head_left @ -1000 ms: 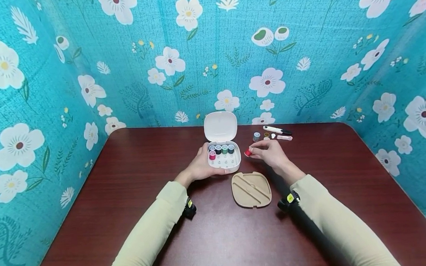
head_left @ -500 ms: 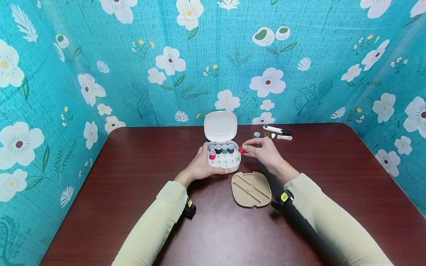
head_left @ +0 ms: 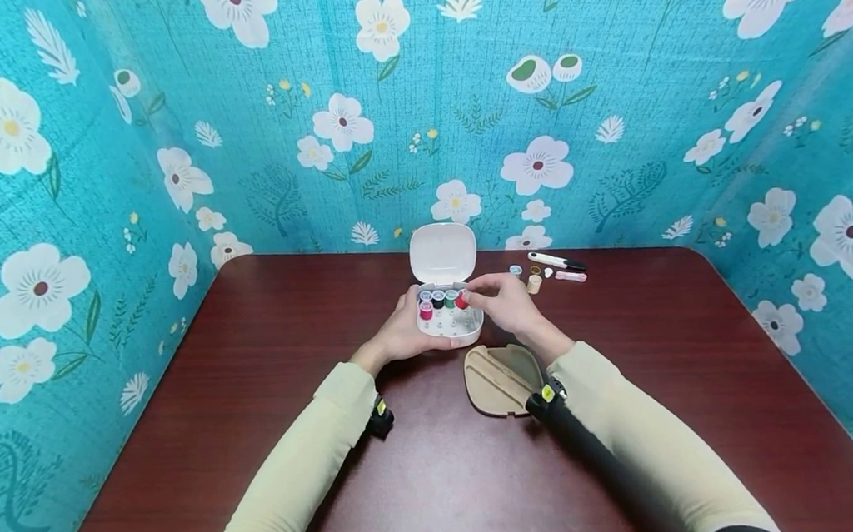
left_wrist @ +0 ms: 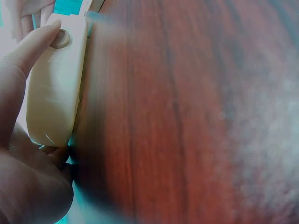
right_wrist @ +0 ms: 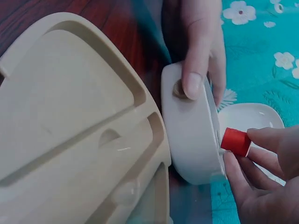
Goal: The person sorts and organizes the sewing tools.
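Observation:
A white sewing box [head_left: 469, 323] stands with its lid [head_left: 443, 252] raised. My left hand [head_left: 401, 330] grips the box from its left side, thumb across the front near a round button [left_wrist: 60, 39]. Several thread spools sit in the back row, dark and green among them, and a pink spool [head_left: 426, 310] stands in front at the left. My right hand [head_left: 508, 300] pinches a red thread spool [right_wrist: 236, 141] between thumb and fingers, at the right end of the back row. In the right wrist view the spool is tilted over the box's open side. Bare pegs show in the front rows.
A beige compartment tray [head_left: 490, 378] lies in front of the box, partly under my right wrist. Behind my right hand are a beige spool [head_left: 534, 283], another spool [head_left: 515, 270], a gold ring [head_left: 535, 271], a white-and-black tool [head_left: 556, 261] and a small pinkish item [head_left: 570, 275].
My right hand has carried the red spool leftward from the table beside the box to over its right side. The beige spool has come into view behind it. My left hand keeps its grip.

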The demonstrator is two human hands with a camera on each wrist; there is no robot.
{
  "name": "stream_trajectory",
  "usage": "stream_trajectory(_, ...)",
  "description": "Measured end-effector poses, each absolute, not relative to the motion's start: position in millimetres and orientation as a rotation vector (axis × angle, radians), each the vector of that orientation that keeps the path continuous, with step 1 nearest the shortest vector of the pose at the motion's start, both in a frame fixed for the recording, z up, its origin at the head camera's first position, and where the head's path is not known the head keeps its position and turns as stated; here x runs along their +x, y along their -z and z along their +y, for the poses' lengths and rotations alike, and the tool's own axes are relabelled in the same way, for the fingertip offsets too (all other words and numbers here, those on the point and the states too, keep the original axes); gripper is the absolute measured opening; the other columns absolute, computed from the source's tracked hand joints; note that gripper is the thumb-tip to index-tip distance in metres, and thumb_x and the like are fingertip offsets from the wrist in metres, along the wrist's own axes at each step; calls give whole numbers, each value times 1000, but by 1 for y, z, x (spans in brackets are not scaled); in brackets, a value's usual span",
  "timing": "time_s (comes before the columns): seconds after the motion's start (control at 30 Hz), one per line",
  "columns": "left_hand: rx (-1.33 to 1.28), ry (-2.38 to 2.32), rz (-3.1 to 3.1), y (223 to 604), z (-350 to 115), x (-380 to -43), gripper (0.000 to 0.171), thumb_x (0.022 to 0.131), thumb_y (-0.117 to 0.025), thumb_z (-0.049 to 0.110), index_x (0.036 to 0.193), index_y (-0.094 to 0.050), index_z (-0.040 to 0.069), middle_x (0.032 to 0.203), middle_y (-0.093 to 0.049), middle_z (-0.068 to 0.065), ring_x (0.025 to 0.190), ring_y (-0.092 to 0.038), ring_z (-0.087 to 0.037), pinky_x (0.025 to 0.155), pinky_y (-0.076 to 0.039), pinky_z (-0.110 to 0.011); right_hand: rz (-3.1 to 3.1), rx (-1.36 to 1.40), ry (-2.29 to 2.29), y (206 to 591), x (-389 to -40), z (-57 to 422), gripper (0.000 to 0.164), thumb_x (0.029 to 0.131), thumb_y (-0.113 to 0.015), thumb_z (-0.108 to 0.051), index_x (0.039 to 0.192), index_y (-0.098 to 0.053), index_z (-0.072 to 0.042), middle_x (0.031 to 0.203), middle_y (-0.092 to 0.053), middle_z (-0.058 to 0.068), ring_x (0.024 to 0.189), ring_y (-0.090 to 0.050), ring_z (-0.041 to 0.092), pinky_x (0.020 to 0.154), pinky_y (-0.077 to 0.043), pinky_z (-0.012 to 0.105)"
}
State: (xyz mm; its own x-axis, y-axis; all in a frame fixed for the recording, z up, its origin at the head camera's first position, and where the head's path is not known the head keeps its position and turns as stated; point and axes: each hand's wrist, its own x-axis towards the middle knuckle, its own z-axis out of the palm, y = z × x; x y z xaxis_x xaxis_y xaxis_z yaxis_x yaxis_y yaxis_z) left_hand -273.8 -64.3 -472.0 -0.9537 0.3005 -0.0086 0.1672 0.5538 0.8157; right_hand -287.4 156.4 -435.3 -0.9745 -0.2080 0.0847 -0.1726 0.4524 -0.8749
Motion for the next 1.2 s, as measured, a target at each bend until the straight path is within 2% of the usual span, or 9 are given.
stream_trajectory(0.4, 416, -1357, 2643, 472, -65, -274, 115, 66, -96, 44, 151, -27, 10, 139, -40, -13, 122, -49, -25, 106, -42, -40, 2848, -539, 1345, 437, -294, 136, 17, 95, -73, -13, 108, -77, -3, 101, -76, 10, 91, -69, 23, 76, -55, 38)
stream_trajectory(0.8, 398, -1344, 2630, 472, -65, -274, 113, 68, -95, 45, 150, -25, 12, 139, -38, -13, 121, -50, -25, 104, -43, -40, 2897, -533, 1202, 439, -298, 122, 18, 95, -74, -11, 109, -77, -2, 99, -76, 10, 89, -68, 22, 74, -55, 35)
stream_trajectory(1.0, 409, -1336, 2646, 471, -65, -274, 111, 68, -95, 45, 150, -27, 12, 139, -39, -13, 119, -51, -24, 103, -43, -39, 2934, -614, 1108, 440, -300, 116, 17, 95, -73, -10, 108, -77, 0, 98, -77, 12, 91, -72, 22, 78, -57, 37)
stream_trajectory(1.2, 406, -1349, 2635, 472, -65, -273, 113, 67, -95, 44, 151, -26, 11, 140, -39, -14, 119, -52, -25, 103, -44, -40, 2958, -679, 1010, 442, -299, 112, 13, 94, -72, -8, 103, -77, 1, 94, -73, 12, 85, -69, 20, 73, -56, 34)
